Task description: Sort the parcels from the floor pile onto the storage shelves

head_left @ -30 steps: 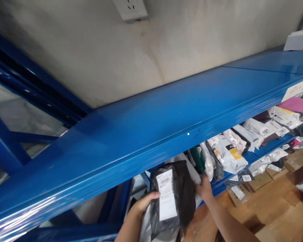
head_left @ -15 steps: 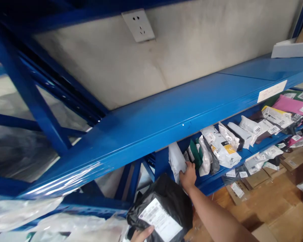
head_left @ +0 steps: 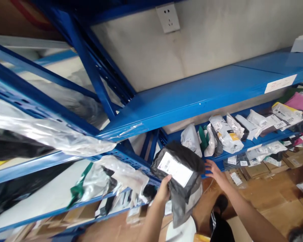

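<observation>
While the left hand (head_left: 164, 190) clamps a crinkled black plastic parcel (head_left: 179, 192), thumb at the edge of its flat white label (head_left: 175, 168), the right hand (head_left: 214, 173) hangs just beside it, fingers apart and loosely bent; whether they touch, I cannot tell. The parcel is before a glossy blue shelf (head_left: 247, 145) of creased, soft mailers (head_left: 226, 132).

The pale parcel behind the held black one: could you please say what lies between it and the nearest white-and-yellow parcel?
In the head view, a green parcel, white parcel and grey parcel.
</observation>
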Tool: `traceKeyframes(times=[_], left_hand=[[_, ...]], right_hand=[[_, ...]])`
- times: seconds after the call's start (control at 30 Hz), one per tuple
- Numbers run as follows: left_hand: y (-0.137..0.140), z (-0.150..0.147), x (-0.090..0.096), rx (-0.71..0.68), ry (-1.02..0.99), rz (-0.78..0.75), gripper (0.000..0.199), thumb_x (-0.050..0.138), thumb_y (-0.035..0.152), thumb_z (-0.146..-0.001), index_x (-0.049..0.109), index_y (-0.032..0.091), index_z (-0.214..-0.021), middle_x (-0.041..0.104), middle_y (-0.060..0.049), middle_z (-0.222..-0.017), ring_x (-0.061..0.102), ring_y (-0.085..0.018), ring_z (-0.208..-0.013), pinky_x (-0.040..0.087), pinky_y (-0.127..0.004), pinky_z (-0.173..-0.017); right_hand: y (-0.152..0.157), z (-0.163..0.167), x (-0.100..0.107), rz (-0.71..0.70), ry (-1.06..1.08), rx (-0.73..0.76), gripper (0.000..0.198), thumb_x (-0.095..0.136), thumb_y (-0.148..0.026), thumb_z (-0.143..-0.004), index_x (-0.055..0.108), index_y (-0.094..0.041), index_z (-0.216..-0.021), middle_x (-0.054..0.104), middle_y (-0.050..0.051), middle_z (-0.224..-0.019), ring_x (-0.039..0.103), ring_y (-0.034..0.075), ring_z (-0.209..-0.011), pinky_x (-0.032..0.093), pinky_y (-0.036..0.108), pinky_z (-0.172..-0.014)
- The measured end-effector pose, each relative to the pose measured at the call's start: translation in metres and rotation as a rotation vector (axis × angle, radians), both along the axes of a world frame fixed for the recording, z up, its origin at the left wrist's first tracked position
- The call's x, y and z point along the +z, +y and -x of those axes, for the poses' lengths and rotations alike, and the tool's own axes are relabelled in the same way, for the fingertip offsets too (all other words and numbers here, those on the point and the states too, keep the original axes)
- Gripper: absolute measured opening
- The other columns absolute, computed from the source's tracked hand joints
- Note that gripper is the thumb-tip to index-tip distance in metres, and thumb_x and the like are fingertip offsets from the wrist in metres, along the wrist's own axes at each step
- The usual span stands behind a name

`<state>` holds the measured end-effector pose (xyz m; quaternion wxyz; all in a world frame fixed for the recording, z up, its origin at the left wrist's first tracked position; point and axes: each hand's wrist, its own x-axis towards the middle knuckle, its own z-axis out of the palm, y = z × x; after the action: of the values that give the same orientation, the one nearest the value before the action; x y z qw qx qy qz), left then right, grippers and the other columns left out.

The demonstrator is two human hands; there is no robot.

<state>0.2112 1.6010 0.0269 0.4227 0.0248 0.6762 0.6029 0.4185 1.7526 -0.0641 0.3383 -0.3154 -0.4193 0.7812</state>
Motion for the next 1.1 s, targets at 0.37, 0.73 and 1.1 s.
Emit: traceKeyframes(times=[0.37, 0.73, 1.1], left_hand=[[0.068, -0.093, 0.018, -0.346, 0.022, -0.194, 0.074, 0.100, 0.039, -0.041, 0.067, 0.018, -0.104, 0.079, -0.008, -0.094, 0.074, -0.027, -0.083, 0.059, -0.035, -0.080], [0.024, -0.028, 0.054, 0.201, 0.152, -0.293, 0.080, 0.086, 0.016, -0.038, 0.056, 0.025, -0.111, 0.071, 0.003, -0.083, 0.067, -0.019, -0.069, 0.052, -0.028, -0.069], [0.020, 0.016, 0.056, 0.532, 0.195, -0.253, 0.049, 0.066, 0.003, -0.046, 0.034, 0.023, -0.077, 0.048, 0.012, -0.062, 0.054, -0.010, -0.056, 0.045, -0.019, -0.062]], right_hand=[[0.011, -0.085, 0.052, 0.412, 0.175, -0.459, 0.052, 0.081, -0.044, -0.060, 0.070, -0.022, -0.106, 0.080, 0.005, -0.096, 0.074, 0.027, -0.091, 0.061, 0.036, -0.075], [0.002, -0.175, -0.004, 0.609, 0.265, -0.660, 0.043, 0.069, -0.045, -0.078, 0.072, -0.030, -0.118, 0.082, 0.001, -0.092, 0.077, 0.024, -0.081, 0.062, 0.037, -0.067], [-0.012, -0.132, 0.008, 0.648, 0.312, -0.559, 0.040, 0.073, -0.029, -0.074, 0.072, -0.022, -0.113, 0.082, 0.002, -0.094, 0.078, 0.020, -0.083, 0.065, 0.028, -0.068]])
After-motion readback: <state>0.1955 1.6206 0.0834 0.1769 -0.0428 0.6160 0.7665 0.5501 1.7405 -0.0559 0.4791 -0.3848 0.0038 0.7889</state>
